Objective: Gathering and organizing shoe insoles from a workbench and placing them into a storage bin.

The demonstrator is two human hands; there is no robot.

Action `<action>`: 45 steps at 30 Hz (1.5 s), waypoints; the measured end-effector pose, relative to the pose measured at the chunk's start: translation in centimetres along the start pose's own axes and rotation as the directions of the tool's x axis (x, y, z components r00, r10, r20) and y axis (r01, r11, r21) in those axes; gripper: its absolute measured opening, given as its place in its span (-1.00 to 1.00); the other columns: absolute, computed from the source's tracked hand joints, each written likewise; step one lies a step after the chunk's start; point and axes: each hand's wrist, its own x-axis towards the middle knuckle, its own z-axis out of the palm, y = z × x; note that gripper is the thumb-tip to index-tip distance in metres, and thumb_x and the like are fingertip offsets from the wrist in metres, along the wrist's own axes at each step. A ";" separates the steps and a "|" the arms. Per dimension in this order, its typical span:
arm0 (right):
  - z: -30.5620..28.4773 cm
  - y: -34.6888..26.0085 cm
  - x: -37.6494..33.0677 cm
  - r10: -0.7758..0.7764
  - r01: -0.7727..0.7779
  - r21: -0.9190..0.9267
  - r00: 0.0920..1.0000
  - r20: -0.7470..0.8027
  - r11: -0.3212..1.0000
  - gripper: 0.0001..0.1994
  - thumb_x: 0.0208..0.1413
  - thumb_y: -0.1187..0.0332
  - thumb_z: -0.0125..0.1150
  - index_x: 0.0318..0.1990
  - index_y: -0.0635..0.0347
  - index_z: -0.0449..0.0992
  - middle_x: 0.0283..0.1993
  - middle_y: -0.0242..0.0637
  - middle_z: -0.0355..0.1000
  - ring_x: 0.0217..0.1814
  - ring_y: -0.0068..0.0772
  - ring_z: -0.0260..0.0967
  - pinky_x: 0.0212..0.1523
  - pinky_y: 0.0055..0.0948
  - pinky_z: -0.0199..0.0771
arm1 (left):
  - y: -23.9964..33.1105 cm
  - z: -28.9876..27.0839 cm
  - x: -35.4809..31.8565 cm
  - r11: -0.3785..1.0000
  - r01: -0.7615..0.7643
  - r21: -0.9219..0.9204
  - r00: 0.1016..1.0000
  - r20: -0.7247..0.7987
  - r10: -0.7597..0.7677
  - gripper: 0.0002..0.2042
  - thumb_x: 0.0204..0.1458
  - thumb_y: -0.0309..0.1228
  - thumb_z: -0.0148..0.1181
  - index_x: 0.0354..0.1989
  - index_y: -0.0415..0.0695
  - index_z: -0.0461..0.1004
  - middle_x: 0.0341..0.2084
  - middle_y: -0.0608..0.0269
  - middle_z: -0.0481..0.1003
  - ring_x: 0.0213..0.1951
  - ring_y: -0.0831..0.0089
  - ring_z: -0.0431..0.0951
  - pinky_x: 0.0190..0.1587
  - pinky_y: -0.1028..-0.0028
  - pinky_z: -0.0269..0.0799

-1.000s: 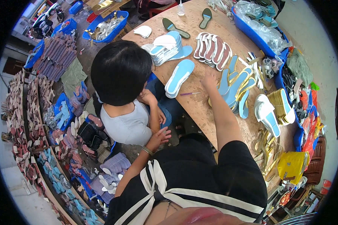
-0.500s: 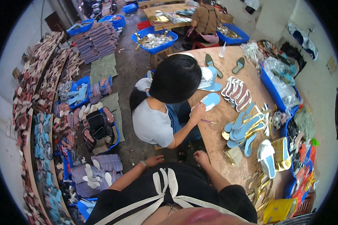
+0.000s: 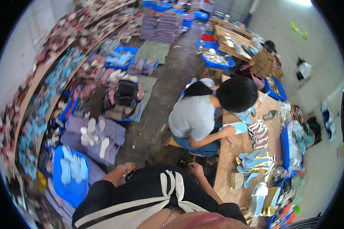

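My left hand point(image 3: 129, 167), with a bracelet at its wrist, hangs at my left side in front of my black clothing. Its fingers are loosely bent and a little apart, and I see nothing in them. On my other side, my right hand point(image 3: 196, 170) hangs close to the table edge, fingers half curled, also without anything visible in it. Ahead of it, a seated person in a grey shirt point(image 3: 193, 114) bends over the wooden table point(image 3: 225, 168). That person's hand rests on a light blue insole point(image 3: 239, 127). Blue and gold shoe soles point(image 3: 256, 162) lie piled on the table.
To my left stand a blue tub point(image 3: 70, 194) of pale blue soles and stacked purple sheets point(image 3: 112, 135) with white soles on top. Racks of shoe parts point(image 3: 51, 95) line the left wall. Farther off, a second person point(image 3: 264, 65) sits at another table. Blue bins point(image 3: 286, 147) border the right side.
My view has swung left, so the seated person and table sit farther right, and the blue tub at lower left shows more fully. Both hands still hang low.
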 end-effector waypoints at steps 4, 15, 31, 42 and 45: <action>1.7 -2.0 -0.1 -0.227 0.222 -0.056 0.966 -0.124 0.973 -0.82 -0.05 0.45 0.09 -0.25 0.16 0.53 -0.29 -0.07 0.47 -0.21 -0.06 0.44 -0.22 -0.29 0.44 | -1.8 6.8 -5.3 0.989 -0.051 0.140 0.984 -0.165 0.074 -0.78 -0.04 -0.38 -0.06 -0.26 -0.09 0.48 -0.16 0.08 0.45 -0.14 0.18 0.45 -0.09 0.25 0.34; 4.2 7.7 5.8 -0.388 0.491 -0.242 0.844 0.370 0.837 -0.61 -0.11 0.49 0.18 -0.03 0.12 0.46 -0.13 -0.15 0.44 -0.14 -0.29 0.45 -0.16 -0.39 0.42 | 1.2 17.3 -16.5 0.866 0.339 -0.368 0.900 -0.142 -0.413 -0.77 -0.08 -0.39 -0.01 -0.24 -0.12 0.47 -0.24 0.03 0.43 -0.17 0.09 0.46 -0.22 0.18 0.36; 0.4 21.8 11.5 0.094 0.038 -0.198 0.782 0.616 0.979 -0.71 0.08 0.40 0.02 -0.04 0.22 0.46 -0.14 -0.18 0.49 -0.11 -0.34 0.43 -0.10 -0.45 0.40 | 11.8 8.9 -12.6 0.375 0.430 -0.821 0.695 0.036 -0.718 -0.53 0.03 -0.17 -0.05 0.09 -0.16 0.32 -0.05 -0.06 0.42 0.00 0.05 0.40 0.07 0.23 0.25; 6.9 23.5 8.0 0.069 -0.152 0.046 0.673 0.737 0.987 -0.72 0.09 0.42 0.02 -0.03 0.26 0.44 -0.15 -0.19 0.49 -0.14 -0.39 0.43 -0.10 -0.46 0.41 | 13.9 10.2 -14.6 0.472 0.497 -0.728 0.698 0.013 -0.716 -0.53 0.03 -0.18 -0.03 0.08 -0.20 0.31 -0.10 -0.08 0.44 -0.06 0.03 0.43 0.01 0.23 0.30; 7.8 23.5 9.6 0.051 -0.213 0.128 0.675 0.736 0.969 -0.72 0.09 0.43 0.02 -0.03 0.26 0.44 -0.15 -0.20 0.49 -0.15 -0.40 0.43 -0.11 -0.46 0.41 | 13.8 10.6 -15.6 0.512 0.470 -0.719 0.707 -0.040 -0.706 -0.53 0.04 -0.17 -0.02 0.08 -0.20 0.31 -0.10 -0.07 0.44 -0.06 0.03 0.43 0.01 0.24 0.30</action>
